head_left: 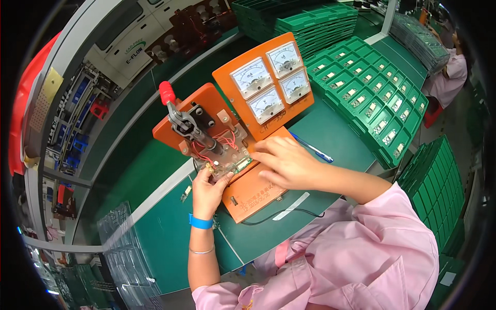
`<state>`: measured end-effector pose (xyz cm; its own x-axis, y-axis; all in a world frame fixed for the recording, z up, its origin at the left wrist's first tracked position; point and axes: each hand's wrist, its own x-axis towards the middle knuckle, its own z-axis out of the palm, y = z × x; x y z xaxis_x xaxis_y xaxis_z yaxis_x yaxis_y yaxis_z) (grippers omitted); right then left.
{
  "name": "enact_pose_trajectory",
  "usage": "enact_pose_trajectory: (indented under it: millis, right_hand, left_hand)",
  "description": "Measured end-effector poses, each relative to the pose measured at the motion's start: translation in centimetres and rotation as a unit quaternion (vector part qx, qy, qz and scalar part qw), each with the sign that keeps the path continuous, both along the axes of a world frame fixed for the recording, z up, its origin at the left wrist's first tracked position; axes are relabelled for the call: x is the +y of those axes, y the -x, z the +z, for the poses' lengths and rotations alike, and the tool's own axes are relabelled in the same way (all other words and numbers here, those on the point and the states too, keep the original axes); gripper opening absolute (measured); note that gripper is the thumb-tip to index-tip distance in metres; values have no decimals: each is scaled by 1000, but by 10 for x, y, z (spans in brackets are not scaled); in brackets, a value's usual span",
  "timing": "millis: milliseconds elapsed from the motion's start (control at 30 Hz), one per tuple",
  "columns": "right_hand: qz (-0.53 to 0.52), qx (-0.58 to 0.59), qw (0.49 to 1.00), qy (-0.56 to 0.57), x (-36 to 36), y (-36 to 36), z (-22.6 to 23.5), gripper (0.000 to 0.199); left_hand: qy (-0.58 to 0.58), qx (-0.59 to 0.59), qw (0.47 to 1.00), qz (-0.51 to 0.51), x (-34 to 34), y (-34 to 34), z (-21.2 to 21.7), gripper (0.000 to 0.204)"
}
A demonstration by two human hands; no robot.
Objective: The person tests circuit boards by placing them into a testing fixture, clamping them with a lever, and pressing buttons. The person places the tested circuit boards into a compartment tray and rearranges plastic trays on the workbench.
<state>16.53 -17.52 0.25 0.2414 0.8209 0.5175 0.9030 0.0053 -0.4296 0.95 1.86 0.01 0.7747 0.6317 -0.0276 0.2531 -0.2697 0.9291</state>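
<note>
A small green circuit board [242,165] lies at the front of an orange test fixture [258,192], below a clear plate with red wires. My left hand [205,194] is at the board's left end, thumb and forefinger closed around something small that I cannot make out. A small yellowish part shows at its fingertips. My right hand [289,163] reaches over the fixture's right side, fingers apart, fingertips by the board's right end. Above the board stands a toggle clamp with a red handle [167,93], the handle pointing up.
Behind the fixture stands an orange panel with several dial meters [251,76]. A green compartment tray [356,116] of small boards sits at right, with stacked trays [320,26] beyond. A blue pen [315,149], a loose board [186,194] and a black cable [268,221] lie nearby.
</note>
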Motion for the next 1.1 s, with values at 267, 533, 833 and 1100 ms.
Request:
enact_pose_trajectory:
  millis: [267, 533, 833, 1100]
  right_hand:
    - [8, -49, 999, -1, 15, 5, -15, 34]
    - [-22, -77, 942, -326, 68, -36, 109, 29]
    - [189, -9, 962, -196, 63, 11, 163, 22]
    - [105, 108, 988, -28, -33, 8, 9, 24]
  left_hand:
    - [-377, -78, 922, -43, -18, 15, -4, 14]
    - [-373, -97, 922, 39, -38, 52, -15, 16]
    - [-348, -151, 925, -1, -37, 59, -30, 19]
    - [-297, -134, 945, -13, -44, 51, -32, 15]
